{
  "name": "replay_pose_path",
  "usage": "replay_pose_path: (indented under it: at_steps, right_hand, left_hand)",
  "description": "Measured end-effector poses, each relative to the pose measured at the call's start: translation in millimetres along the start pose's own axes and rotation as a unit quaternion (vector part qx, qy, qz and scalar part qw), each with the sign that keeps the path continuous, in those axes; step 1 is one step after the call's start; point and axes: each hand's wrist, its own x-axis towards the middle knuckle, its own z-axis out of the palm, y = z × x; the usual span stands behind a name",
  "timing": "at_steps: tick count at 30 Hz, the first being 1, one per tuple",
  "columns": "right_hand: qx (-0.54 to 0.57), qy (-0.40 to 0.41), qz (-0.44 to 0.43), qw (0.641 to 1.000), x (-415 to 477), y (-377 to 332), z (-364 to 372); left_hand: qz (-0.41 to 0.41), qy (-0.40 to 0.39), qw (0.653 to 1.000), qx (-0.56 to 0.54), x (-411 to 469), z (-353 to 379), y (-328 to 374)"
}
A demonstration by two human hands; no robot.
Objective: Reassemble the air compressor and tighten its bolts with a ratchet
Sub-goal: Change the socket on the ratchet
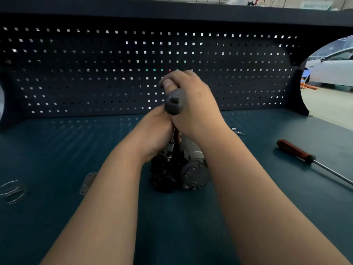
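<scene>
The air compressor (193, 174) lies on the blue bench top at centre, a black body with a round grey end plate facing me. A driver tool stands nearly upright over it: grey handle (174, 102) at the top, thin shaft and socket (171, 146) down at a bolt on the compressor. My right hand (193, 104) grips the handle, thumb lying along its far side. My left hand (154, 134) is curled round the lower shaft and the top of the compressor, and hides the part beneath it.
A red-handled screwdriver (296, 152) lies at the right, shaft pointing to the right edge. Small loose bolts (236, 131) sit behind my right forearm. A flat metal plate (87, 183) and wire rings (13, 192) lie at the left. A dark pegboard (114, 73) closes the back.
</scene>
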Motion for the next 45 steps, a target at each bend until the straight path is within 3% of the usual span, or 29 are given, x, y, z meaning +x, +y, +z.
replay_pose_path:
  at_steps: [8, 10, 12, 14, 16, 18, 20, 23, 26, 29, 34, 37, 39, 41, 43, 45]
  right_hand:
    - [0.108, -0.029, -0.004, 0.994, -3, 2, -6]
    - [0.183, -0.023, 0.006, 0.983, -4, 6, -4]
    - [0.323, -0.021, 0.087, 0.942, -5, 12, 0]
    - [0.465, -0.033, 0.214, 0.858, -5, 16, 6]
    - [0.513, -0.023, 0.267, 0.815, -3, 23, 9]
    - [0.475, -0.026, 0.257, 0.841, -2, 26, 10]
    - [0.390, -0.016, 0.217, 0.895, -3, 27, 11]
    - [0.295, 0.047, 0.104, 0.949, -7, 23, 11]
    - [0.097, 0.074, -0.014, 0.992, -5, 21, 6]
    - [0.030, 0.017, -0.009, 0.999, -2, 17, -2]
    - [0.099, -0.029, 0.009, 0.995, -5, 16, -7]
    - [0.162, -0.014, -0.003, 0.987, -7, 14, -5]
    - [0.219, -0.001, -0.001, 0.976, -7, 17, -3]
    - [0.301, -0.004, 0.063, 0.952, -9, 23, 1]
    - [0.420, -0.030, 0.189, 0.887, -9, 28, 5]
    - [0.523, -0.036, 0.262, 0.811, -8, 33, 8]
  left_hand:
    - [0.021, 0.045, 0.996, 0.079, -6, 18, 0]
    - [0.015, 0.072, 0.994, 0.081, -5, 20, 0]
    - [0.011, 0.091, 0.994, 0.055, -5, 21, -2]
    - [-0.007, 0.093, 0.996, 0.016, -5, 20, -5]
    - [-0.017, 0.075, 0.997, 0.014, -4, 20, -7]
    - [-0.015, 0.072, 0.997, -0.003, -3, 18, -8]
    - [-0.010, 0.082, 0.997, -0.012, -3, 16, -7]
    - [0.001, 0.110, 0.994, 0.024, -2, 17, -6]
    - [0.022, 0.128, 0.991, 0.040, -1, 22, -5]
    - [0.018, 0.106, 0.993, 0.048, -2, 22, -5]
    - [0.033, 0.081, 0.995, 0.052, -7, 25, -5]
    - [0.026, 0.093, 0.993, 0.065, -6, 27, -5]
    - [0.022, 0.108, 0.992, 0.060, -3, 27, -6]
    - [0.010, 0.108, 0.993, 0.037, -1, 26, -8]
    - [-0.007, 0.098, 0.995, 0.007, 0, 26, -8]
    - [-0.015, 0.073, 0.997, 0.006, 1, 28, -8]
